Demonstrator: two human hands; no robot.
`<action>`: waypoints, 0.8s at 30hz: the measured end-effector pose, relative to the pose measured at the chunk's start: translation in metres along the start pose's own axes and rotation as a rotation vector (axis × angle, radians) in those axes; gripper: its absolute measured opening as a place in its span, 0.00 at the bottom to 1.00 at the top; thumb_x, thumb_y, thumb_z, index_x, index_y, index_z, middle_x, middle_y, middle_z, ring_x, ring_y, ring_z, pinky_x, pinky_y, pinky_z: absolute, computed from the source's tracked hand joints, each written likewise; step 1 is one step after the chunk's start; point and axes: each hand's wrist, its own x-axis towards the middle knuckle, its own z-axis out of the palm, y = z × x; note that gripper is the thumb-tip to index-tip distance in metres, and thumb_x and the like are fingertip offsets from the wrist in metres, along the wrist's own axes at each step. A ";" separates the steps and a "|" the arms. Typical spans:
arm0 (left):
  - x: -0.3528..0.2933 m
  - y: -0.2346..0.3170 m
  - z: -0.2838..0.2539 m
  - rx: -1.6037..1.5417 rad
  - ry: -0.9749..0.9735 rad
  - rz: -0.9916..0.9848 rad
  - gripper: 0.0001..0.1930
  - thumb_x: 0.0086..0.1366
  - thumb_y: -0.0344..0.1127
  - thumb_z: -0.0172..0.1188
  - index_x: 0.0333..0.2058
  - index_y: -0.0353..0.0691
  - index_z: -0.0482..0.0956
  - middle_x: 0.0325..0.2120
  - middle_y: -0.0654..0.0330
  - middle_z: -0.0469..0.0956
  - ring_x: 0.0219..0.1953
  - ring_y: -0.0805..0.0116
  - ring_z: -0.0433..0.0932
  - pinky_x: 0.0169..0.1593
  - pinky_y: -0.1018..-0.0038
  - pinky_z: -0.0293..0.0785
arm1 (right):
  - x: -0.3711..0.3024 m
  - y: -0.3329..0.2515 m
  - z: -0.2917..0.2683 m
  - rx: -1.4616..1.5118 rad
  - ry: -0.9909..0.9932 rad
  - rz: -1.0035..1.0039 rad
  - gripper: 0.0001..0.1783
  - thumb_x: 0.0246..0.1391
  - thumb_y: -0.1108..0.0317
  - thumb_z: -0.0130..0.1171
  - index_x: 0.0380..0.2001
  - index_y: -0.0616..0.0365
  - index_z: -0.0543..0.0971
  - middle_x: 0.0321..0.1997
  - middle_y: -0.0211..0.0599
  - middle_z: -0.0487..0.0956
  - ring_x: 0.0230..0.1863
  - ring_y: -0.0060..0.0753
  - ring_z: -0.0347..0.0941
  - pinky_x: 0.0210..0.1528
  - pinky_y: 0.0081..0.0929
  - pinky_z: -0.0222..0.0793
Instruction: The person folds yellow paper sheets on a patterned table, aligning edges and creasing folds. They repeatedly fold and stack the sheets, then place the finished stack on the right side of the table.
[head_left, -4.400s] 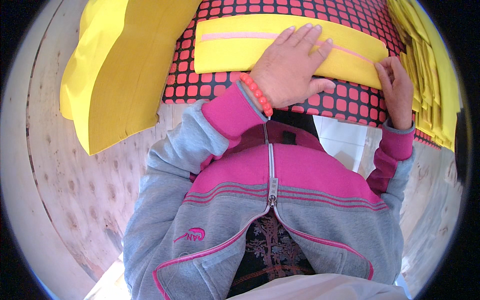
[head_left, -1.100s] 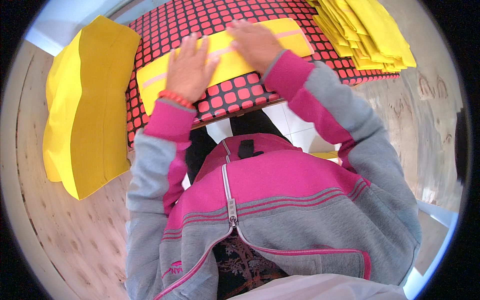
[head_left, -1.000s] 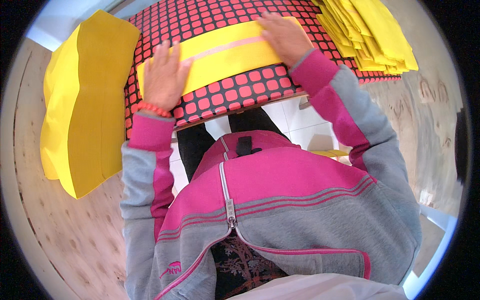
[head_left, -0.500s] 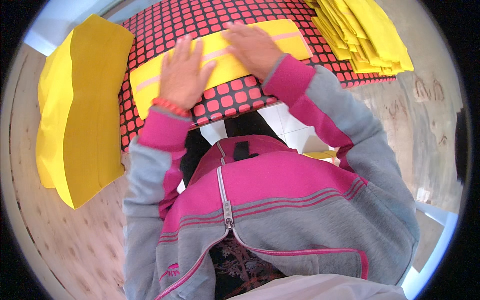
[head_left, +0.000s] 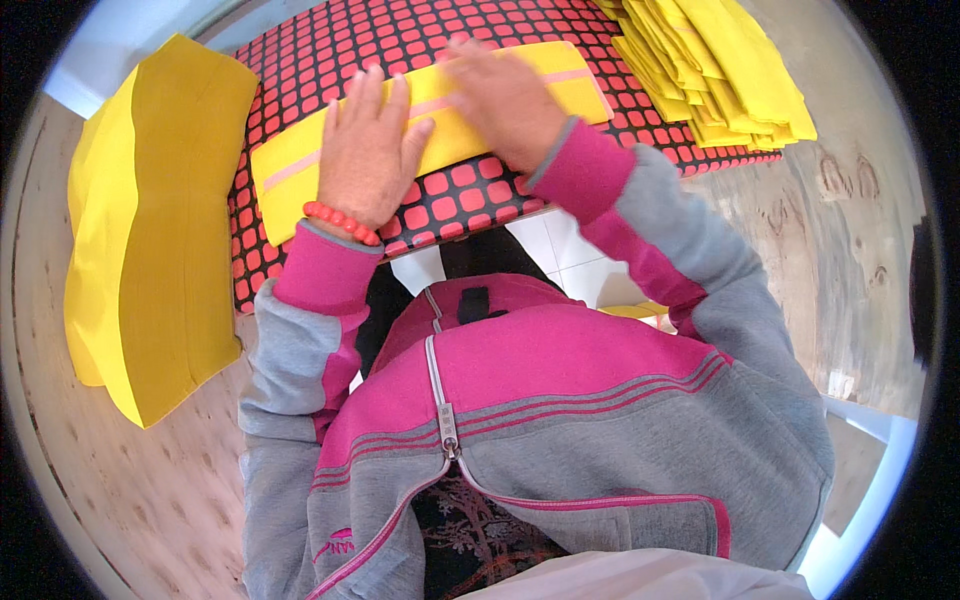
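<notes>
A long folded piece of yellow fabric [head_left: 278,190] with a pale pink stripe along its length lies across a red-and-black patterned cloth [head_left: 465,205]. My left hand [head_left: 365,150] rests flat on its left half, fingers spread and pointing away from me. Over the middle of the strip is my right hand [head_left: 505,100], its fingers stretched out and a little blurred; whether it touches the fabric I cannot tell. Neither hand holds anything.
At the left, a large yellow fabric stack [head_left: 190,230] with wavy edges lies on the wooden tabletop [head_left: 180,480]. A pile of folded yellow pieces [head_left: 735,80] sits at the far right, partly on the patterned cloth. Bare wood [head_left: 800,230] shows right of my arm.
The view has shifted slightly. My left hand stays on the strip at nearly the same spot, and my right hand has moved only a little over the fabric.
</notes>
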 end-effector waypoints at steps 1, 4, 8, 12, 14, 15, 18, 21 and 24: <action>-0.001 0.000 0.002 -0.023 -0.039 -0.005 0.31 0.72 0.52 0.52 0.63 0.33 0.69 0.65 0.42 0.65 0.70 0.46 0.61 0.68 0.47 0.58 | 0.002 -0.007 0.004 -0.035 -0.094 -0.108 0.24 0.68 0.60 0.49 0.62 0.61 0.73 0.70 0.48 0.70 0.70 0.48 0.65 0.68 0.47 0.61; -0.017 -0.027 -0.003 0.021 -0.113 -0.078 0.33 0.73 0.53 0.51 0.66 0.33 0.66 0.68 0.41 0.62 0.72 0.46 0.59 0.69 0.47 0.56 | -0.010 0.013 0.005 0.024 -0.012 -0.028 0.24 0.70 0.59 0.48 0.63 0.58 0.73 0.71 0.47 0.68 0.73 0.48 0.62 0.69 0.51 0.59; -0.052 -0.071 -0.026 0.069 -0.175 -0.234 0.34 0.74 0.54 0.49 0.67 0.33 0.64 0.70 0.40 0.58 0.72 0.45 0.57 0.70 0.48 0.53 | -0.045 0.067 -0.007 0.024 0.029 0.152 0.24 0.71 0.57 0.47 0.64 0.58 0.72 0.70 0.47 0.70 0.73 0.48 0.61 0.71 0.51 0.58; -0.051 -0.061 -0.041 0.263 -0.155 -0.286 0.30 0.74 0.49 0.50 0.65 0.31 0.66 0.69 0.38 0.59 0.72 0.44 0.57 0.70 0.51 0.55 | -0.045 0.072 -0.026 -0.256 -0.048 0.318 0.22 0.67 0.58 0.50 0.59 0.58 0.74 0.66 0.47 0.73 0.69 0.49 0.66 0.68 0.51 0.62; -0.034 -0.037 -0.037 0.282 -0.012 -0.176 0.29 0.71 0.51 0.54 0.60 0.34 0.71 0.66 0.43 0.65 0.69 0.47 0.62 0.68 0.47 0.59 | -0.026 0.049 -0.030 -0.227 -0.066 0.176 0.23 0.69 0.59 0.49 0.62 0.59 0.73 0.67 0.49 0.72 0.70 0.49 0.66 0.69 0.49 0.60; -0.023 -0.024 -0.031 0.141 0.024 -0.095 0.27 0.71 0.49 0.55 0.59 0.34 0.73 0.65 0.45 0.67 0.68 0.49 0.64 0.67 0.47 0.60 | -0.014 0.034 -0.029 -0.190 -0.020 0.094 0.24 0.70 0.60 0.48 0.63 0.59 0.72 0.68 0.49 0.72 0.70 0.49 0.65 0.70 0.47 0.59; 0.012 0.013 0.004 0.068 -0.009 -0.009 0.28 0.71 0.49 0.53 0.62 0.37 0.71 0.65 0.45 0.67 0.70 0.50 0.63 0.69 0.48 0.58 | 0.024 -0.024 0.005 0.103 0.078 0.022 0.22 0.67 0.61 0.49 0.61 0.57 0.74 0.64 0.47 0.74 0.67 0.47 0.68 0.67 0.49 0.62; 0.010 0.002 0.013 0.020 -0.065 -0.007 0.32 0.72 0.54 0.52 0.65 0.36 0.68 0.66 0.44 0.66 0.71 0.50 0.61 0.69 0.48 0.56 | 0.033 -0.029 0.025 0.134 0.028 0.056 0.23 0.67 0.60 0.50 0.61 0.56 0.74 0.65 0.45 0.74 0.67 0.45 0.68 0.67 0.49 0.62; -0.012 -0.032 0.006 0.061 -0.118 -0.058 0.35 0.72 0.58 0.50 0.66 0.36 0.66 0.68 0.44 0.63 0.71 0.48 0.61 0.69 0.49 0.55 | 0.010 0.005 0.023 -0.026 -0.034 -0.015 0.25 0.69 0.60 0.48 0.64 0.58 0.72 0.69 0.46 0.71 0.71 0.45 0.65 0.71 0.44 0.57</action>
